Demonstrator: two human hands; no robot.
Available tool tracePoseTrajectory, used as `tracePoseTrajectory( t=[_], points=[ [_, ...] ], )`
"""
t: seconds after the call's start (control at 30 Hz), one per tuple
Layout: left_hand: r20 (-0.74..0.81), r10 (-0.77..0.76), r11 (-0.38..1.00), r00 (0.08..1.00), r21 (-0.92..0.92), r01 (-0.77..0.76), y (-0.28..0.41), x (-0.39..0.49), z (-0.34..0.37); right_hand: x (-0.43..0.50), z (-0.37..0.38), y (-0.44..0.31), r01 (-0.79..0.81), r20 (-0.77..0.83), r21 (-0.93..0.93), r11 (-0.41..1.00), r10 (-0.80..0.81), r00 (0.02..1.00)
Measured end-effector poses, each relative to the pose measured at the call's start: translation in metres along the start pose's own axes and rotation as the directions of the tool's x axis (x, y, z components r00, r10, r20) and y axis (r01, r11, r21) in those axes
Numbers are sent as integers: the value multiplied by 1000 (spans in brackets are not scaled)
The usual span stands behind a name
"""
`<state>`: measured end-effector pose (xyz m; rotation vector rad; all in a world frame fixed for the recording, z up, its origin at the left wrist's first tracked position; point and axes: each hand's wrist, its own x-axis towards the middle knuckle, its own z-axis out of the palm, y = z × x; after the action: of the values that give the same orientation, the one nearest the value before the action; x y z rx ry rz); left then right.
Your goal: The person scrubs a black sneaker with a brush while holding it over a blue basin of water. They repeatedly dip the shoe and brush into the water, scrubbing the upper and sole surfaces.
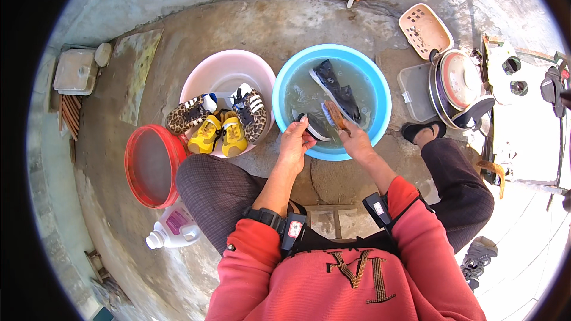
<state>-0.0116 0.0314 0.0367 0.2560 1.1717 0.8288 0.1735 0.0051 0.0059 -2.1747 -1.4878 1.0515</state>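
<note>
A blue plastic basin (387, 98) of cloudy water stands in front of me. My left hand (295, 137) grips a dark shoe with a pale sole edge (317, 128) at the basin's near left side. In my right hand (354, 139) is a wooden-backed scrub brush (334, 115), its bluish bristles facing left towards that shoe. Whether the bristles touch it I cannot tell. A second black shoe with a white sole (335, 87) lies in the water farther back, partly above the surface.
Left of it, a pink basin (198, 69) holds yellow shoes (204, 136) and leopard-print shoes (253, 113). A red bucket (151, 167) and a white detergent jug (174, 227) stand nearer. Rightward are a peach plastic basket (426, 29), a clear box (415, 91) and stacked basins (459, 78).
</note>
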Motion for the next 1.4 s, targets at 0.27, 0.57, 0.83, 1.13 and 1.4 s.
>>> tracePoseTrajectory(
  t=[0.27, 0.57, 0.83, 1.13, 1.4],
  points=[
    [-137, -60, 992, 989, -119, 43, -8, 11, -3, -23, -26, -11, 57, 138, 35, 998, -61, 989],
    [-13, -50, 993, 999, -109, 49, -23, 13, 3, -98, -48, -62, 418, 43, -36, 908, -416, 908],
    [-12, -33, 980, 999, -198, 30, -17, 14, 9, -73, -49, -82, 439, 136, -291, 850, -418, 898],
    [112, -29, 999, 993, -39, 33, -27, 9, 12, -73, -53, -67, 471, 65, -218, 855, -468, 881],
    [39, 34, 996, 999, -80, -30, -15, 10, 5, -87, -74, -48, 450, 91, -159, 879, -441, 893]
  ],
)
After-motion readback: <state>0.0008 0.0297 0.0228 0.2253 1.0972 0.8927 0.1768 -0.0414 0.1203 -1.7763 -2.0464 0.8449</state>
